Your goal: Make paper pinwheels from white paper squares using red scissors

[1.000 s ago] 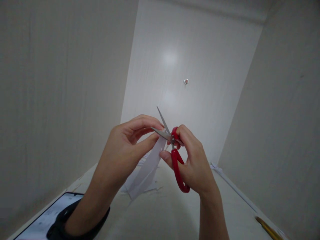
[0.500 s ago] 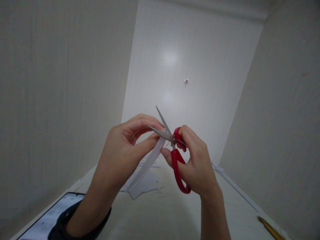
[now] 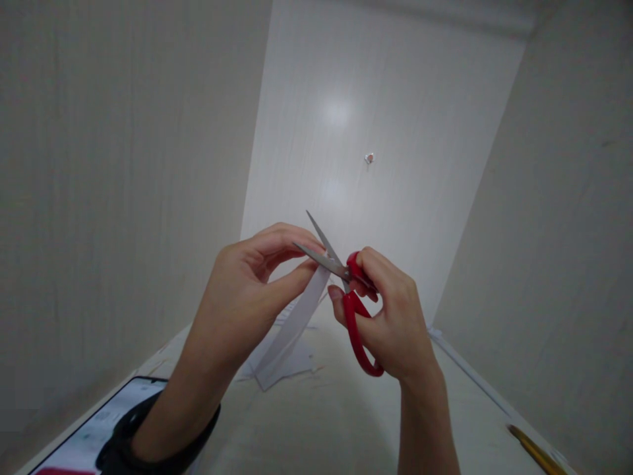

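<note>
My left hand (image 3: 257,280) pinches the upper end of a white paper strip (image 3: 294,324) between thumb and fingers. The strip slants down toward the table, narrow and folded-looking. In my right hand (image 3: 390,310) is a pair of scissors (image 3: 357,333) with red handles, thumb and fingers through the loops. Their blades are parted and point up and left, crossing the strip's top end close to my left fingertips. Whether the blades touch the paper I cannot tell.
White paper pieces (image 3: 295,363) lie on the pale table (image 3: 301,432) beneath my hands. A phone (image 3: 93,425) with its screen lit is at the lower left, partly behind my dark wristband (image 3: 133,435). A yellowish pen-like object (image 3: 534,450) rests at the lower right. Pale panels (image 3: 306,132) enclose the table.
The scissors and my right hand have shifted slightly to the right, and the blades have closed a little. My left hand keeps its pinch on the paper strip.
</note>
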Motion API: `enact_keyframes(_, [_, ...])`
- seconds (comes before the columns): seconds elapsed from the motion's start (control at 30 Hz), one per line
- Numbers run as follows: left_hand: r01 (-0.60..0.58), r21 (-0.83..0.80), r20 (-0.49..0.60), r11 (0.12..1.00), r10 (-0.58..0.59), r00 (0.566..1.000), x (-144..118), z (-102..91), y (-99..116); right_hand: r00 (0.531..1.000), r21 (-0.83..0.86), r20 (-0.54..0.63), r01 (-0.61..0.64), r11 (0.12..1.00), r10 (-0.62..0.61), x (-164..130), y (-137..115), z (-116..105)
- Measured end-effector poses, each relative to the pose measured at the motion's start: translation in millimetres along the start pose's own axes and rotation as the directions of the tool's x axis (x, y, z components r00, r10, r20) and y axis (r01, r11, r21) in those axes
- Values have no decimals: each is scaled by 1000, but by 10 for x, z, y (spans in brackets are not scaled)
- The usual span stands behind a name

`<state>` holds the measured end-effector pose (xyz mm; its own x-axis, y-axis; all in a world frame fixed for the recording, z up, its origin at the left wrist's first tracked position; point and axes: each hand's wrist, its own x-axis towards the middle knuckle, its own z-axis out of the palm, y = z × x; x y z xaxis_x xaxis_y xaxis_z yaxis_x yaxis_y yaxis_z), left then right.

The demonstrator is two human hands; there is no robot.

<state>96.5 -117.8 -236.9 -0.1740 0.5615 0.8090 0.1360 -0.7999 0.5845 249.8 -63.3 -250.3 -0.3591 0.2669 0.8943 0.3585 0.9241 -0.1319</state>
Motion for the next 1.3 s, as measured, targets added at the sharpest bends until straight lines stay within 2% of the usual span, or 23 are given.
enact_keyframes(0.2, [3,37,-21,999,-2,1000,-7,3,-11,1000,-23,4,-8,1000,8,0,5,-7])
enact_keyframes(0.37, [-18,-1,-12,1000,18,1000,2,-14,-27,1000,-51,-5,-4,999,4,-4,10,-17])
enact_keyframes(0.63, [16,15,-22,1000,-15,1000,2,-6,-23,1000,-27,-2,-8,1000,7,20,6,-10])
enact_keyframes(0.73, [2,-7,-16,1000,-2,1000,-6,-11,-67,1000,37,1,-24,999,24,26,11,-22])
enact_keyframes(0.83, [11,-13,-20,1000,-11,1000,-15,-6,-89,994,174,16,-107,979,106,26,22,-40])
enact_keyframes(0.97, [20,22,-24,1000,-20,1000,-24,-4,-70,967,422,-28,-217,880,252,38,12,-48])
enact_keyframes(1.1, [19,165,22,986,-23,999,-16,-18,-53,961,592,-16,-214,777,277,72,-47,-40])
enact_keyframes(1.2, [-3,289,62,957,-16,998,-2,-23,-68,956,585,63,-267,765,285,82,-118,-35])
enact_keyframes(1.3, [13,322,105,946,-49,993,12,-22,-105,943,468,127,-331,819,309,65,-195,-28])
